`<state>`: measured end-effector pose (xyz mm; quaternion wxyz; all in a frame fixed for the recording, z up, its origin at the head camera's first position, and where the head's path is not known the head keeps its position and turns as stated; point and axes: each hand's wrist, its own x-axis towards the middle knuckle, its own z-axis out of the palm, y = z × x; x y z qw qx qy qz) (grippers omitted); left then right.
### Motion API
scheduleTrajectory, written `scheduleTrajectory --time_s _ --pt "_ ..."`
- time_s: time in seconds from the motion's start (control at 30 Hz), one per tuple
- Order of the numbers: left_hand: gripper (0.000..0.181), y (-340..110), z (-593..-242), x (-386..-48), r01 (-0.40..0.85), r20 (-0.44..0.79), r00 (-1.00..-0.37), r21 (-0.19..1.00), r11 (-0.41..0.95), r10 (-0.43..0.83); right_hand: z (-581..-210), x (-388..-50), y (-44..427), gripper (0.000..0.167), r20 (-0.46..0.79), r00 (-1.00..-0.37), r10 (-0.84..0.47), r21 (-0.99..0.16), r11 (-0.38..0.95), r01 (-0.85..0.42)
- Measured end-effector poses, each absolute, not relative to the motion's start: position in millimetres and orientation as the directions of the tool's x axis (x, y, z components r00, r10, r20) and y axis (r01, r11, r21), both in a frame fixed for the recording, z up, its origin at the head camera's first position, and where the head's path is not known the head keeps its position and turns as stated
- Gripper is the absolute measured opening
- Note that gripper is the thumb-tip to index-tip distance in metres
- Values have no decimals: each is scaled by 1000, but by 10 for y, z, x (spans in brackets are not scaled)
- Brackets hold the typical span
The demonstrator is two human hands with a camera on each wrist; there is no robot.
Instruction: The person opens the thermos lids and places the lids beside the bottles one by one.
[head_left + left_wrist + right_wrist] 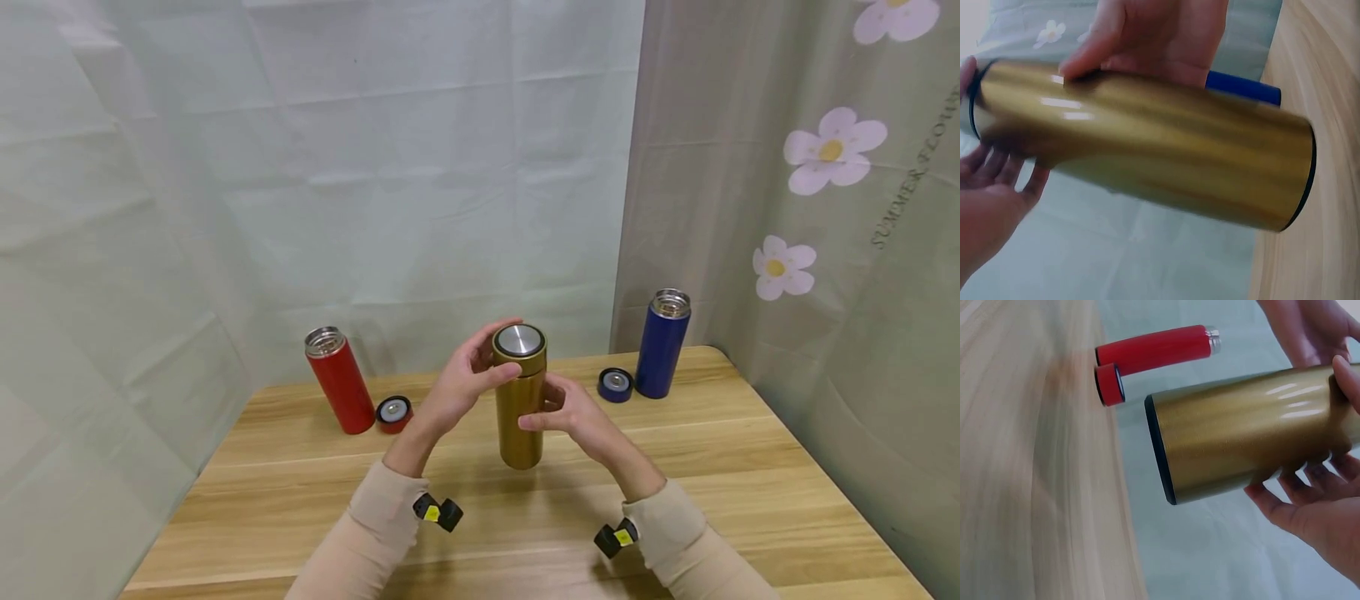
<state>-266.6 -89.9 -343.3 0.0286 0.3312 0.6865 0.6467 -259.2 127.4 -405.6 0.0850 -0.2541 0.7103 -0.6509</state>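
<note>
A gold thermos flask (520, 429) stands nearly upright between both hands, in the middle of the head view. Its gold lid (531, 364), topped by a silver disc, is on the flask. My left hand (456, 382) grips the lid from the left, thumb at the front. Lower down, my right hand (576, 417) holds the flask's body from the right, its thumb across the front. Both wrist views show the flask's dark base held off the wooden table; in the right wrist view that base (1160, 450) shows at the near end.
On the wooden table (300, 517), a lidless red flask (343, 387) stands at left with its upturned red lid (394, 414) beside it. At back right is a lidless blue flask (662, 354) next to its upturned blue lid (616, 385). Curtains (435, 167) hang behind.
</note>
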Motion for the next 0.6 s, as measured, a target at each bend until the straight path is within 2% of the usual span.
scheduleTrajectory --time_s 0.1,0.2,0.37,0.6 --pt "68 -860 -3444 -2646 427 393 -815 904 -18 426 -4064 -2590 1252 64 203 -874 -442 -968 41 -246" --pt "73 -844 -3455 -2641 432 396 -826 902 -2 402 -4070 -2586 1239 64 197 -886 -420 -970 51 -239" --pt "81 -895 -3449 -2653 414 386 -797 909 -46 465 -4068 -2583 1243 65 199 -883 -425 -970 44 -239" --pt "77 -974 -3438 -2690 403 362 -744 913 -56 562 -4068 -2588 1256 63 215 -852 -478 -968 9 -250"
